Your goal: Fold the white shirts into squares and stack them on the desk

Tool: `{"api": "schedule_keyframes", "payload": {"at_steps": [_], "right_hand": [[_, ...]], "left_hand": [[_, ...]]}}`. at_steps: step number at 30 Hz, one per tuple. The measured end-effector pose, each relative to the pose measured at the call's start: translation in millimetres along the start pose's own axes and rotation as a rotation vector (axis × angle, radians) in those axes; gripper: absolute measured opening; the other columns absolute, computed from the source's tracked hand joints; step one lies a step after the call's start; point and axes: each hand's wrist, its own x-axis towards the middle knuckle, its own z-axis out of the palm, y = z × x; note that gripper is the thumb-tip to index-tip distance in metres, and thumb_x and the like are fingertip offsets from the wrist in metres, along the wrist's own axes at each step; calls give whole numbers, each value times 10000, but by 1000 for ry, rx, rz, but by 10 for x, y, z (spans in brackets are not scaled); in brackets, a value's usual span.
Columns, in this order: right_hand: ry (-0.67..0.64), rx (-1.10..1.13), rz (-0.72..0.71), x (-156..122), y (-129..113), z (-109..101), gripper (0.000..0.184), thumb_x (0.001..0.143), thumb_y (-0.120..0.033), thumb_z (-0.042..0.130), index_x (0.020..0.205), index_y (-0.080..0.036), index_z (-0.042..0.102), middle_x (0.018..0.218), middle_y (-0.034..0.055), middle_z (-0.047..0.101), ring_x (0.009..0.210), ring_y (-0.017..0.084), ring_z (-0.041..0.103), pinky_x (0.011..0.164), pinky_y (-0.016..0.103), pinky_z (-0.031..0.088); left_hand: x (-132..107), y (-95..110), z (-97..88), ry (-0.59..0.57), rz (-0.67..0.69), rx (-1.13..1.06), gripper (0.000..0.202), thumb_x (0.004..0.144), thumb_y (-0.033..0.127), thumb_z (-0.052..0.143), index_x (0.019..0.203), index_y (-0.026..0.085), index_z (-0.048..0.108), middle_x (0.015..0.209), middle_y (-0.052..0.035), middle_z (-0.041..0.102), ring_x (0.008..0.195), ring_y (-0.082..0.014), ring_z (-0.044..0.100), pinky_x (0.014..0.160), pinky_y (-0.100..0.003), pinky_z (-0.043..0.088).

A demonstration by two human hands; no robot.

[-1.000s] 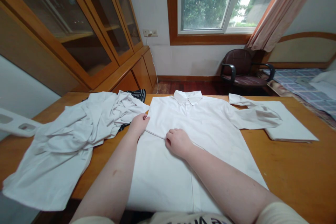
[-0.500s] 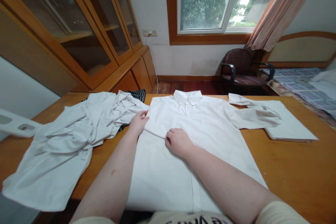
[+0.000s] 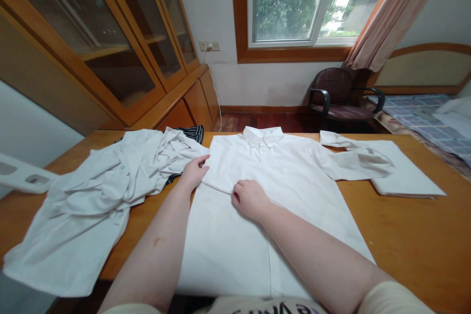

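A white collared shirt lies flat on the wooden table, collar away from me, its left sleeve folded in over the chest. My left hand rests at the shirt's left edge, fingers stretched out along the fold. My right hand sits on the lower edge of the folded sleeve with its fingers curled in, pressing the cloth. The shirt's right sleeve stretches out to the right over a folded white garment.
A crumpled heap of pale clothes covers the table's left side, with a striped dark item behind it. A folded white garment lies at right. Beyond stand a glass-doored cabinet, an armchair and a bed.
My left hand's fingers have stretched out and slid slightly up along the shirt's left edge. My right hand has stayed in place.
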Motion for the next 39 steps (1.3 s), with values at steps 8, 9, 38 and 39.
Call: {"api": "schedule_keyframes", "payload": {"at_steps": [8, 9, 38, 39], "right_hand": [[-14, 22, 13, 10, -16, 2, 225, 881, -258, 449, 865, -174, 657, 865, 66, 657, 830, 180, 595, 752, 292, 390], [-17, 23, 14, 11, -19, 3, 224, 880, -257, 448, 866, -175, 656, 863, 66, 657, 829, 179, 595, 750, 292, 389], [-16, 14, 20, 8, -15, 5, 225, 881, -256, 440, 854, -175, 648, 857, 59, 656, 811, 175, 598, 732, 292, 389], [-13, 13, 19, 7, -16, 1, 225, 881, -256, 439, 853, -175, 647, 856, 58, 655, 808, 175, 598, 728, 293, 389]], "left_hand": [[5, 19, -10, 34, 168, 308, 389, 831, 257, 463, 1164, 166, 642, 1152, -100, 636, 1083, -235, 572, 972, -343, 422], [3, 28, -11, 28, 176, 355, 386, 831, 255, 461, 1158, 164, 645, 1153, -108, 630, 1086, -243, 569, 973, -349, 417], [-82, 95, -164, -25, -54, 392, 277, 786, 317, 519, 1003, 209, 651, 931, -44, 697, 856, -213, 625, 726, -283, 446], [-88, 107, -162, -3, -16, 401, 292, 801, 311, 496, 1028, 213, 651, 958, -50, 695, 884, -219, 622, 752, -290, 450]]}}
